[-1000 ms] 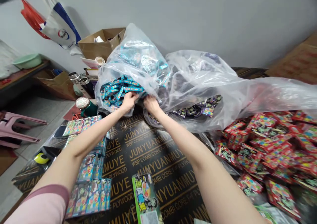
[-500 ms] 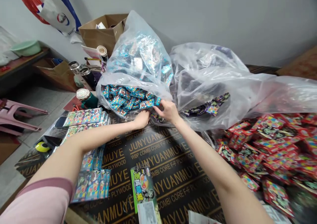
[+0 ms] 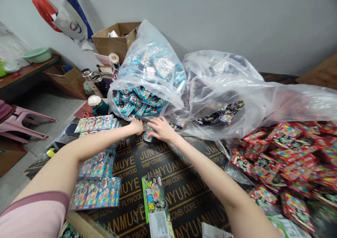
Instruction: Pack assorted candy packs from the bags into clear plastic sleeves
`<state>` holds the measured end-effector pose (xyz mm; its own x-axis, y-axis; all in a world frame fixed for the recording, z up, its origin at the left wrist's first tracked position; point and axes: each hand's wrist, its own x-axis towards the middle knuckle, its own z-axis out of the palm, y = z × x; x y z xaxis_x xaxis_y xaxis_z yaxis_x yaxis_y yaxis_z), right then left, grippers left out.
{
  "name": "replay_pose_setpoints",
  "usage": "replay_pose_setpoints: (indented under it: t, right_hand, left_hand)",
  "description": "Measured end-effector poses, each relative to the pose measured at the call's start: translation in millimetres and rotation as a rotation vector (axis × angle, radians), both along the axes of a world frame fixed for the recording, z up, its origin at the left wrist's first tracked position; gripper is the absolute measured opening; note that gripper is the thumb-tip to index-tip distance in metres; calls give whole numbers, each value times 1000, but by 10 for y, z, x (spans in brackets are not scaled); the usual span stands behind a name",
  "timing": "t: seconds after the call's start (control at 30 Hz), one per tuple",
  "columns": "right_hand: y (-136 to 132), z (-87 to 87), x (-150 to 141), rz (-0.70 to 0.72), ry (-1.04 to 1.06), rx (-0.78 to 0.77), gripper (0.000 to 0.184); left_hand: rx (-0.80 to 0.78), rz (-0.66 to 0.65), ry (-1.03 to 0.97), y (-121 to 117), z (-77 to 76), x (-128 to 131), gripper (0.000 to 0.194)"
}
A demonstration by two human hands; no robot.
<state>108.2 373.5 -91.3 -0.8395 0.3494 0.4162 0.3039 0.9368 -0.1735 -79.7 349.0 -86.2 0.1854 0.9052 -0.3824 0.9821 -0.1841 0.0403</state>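
Note:
My left hand (image 3: 137, 126) is closed at the lower front edge of a clear plastic bag (image 3: 168, 90) full of blue candy packets (image 3: 135, 103). What its curled fingers hold, if anything, is hidden. Just to the right, my right hand (image 3: 162, 129) is low over the table, fingers stretched and apart. A single blue candy packet (image 3: 148, 134) lies at its fingertips, between both hands, partly covered by them. Behind the right hand, a second clear bag (image 3: 210, 90) spills purple candy packets (image 3: 228, 116).
Stacked candy packet strips (image 3: 96, 194) run along the table's left side. A green printed pouch (image 3: 156, 203) lies at the front. Red candy packets (image 3: 286, 153) are heaped on the right. A green lidded cup (image 3: 98, 104) and a cardboard box (image 3: 113, 43) stand at the back left.
Both hands have come left and slightly toward me, away from the bag's right side. My right hand's fingers have spread, and a blue packet now shows on the table between the hands.

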Motion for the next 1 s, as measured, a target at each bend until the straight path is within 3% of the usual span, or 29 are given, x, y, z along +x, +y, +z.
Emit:
replay_pose_setpoints:
  t: [0.13,0.23,0.3,0.37,0.5,0.6,0.67,0.73,0.8,0.9,1.0]
  right_hand:
    - [388,158,-21,-266,345,-169,40]
    - [605,314,22,-424,540,-315,41]
    - [648,394,34,-455,580,-315,36]
    - [663,469,9,-482,579,-209,33]
    - [898,675,-71,-565,598,-125,33]
    - [1297,835,-36,-623,707,-205,28]
    - [1567,884,33,-659,773,-264,29]
    - [1775,870,95,-684,800,-275,42]
    - [1910,819,120,-696,775,-239,53]
    - [2026,769,101,-749,657,-239,35]
    - [2053,793,108,-791,586,-288,35]
  left_hand:
    - [-50,9,22,-36,134,-43,51]
    - [-132,-57,-46,-32,361,-171,32]
    - [-111,-83,-101,57,553,-262,22]
    - [80,-50,-183,258,774,-339,23]
    - [667,148,-434,900,1242,-442,36]
    - [833,219,-463,1293,1453,-498,51]
    - [835,137,-397,1409,1457,-555,58]
    - [795,6,-304,1427,1371,-640,59]
    - [796,-36,-245,1420,1254,-732,53]
    - [867,109,-268,1529,1138,-824,41]
    - [870,260,-473,1797,1151,-842,29]
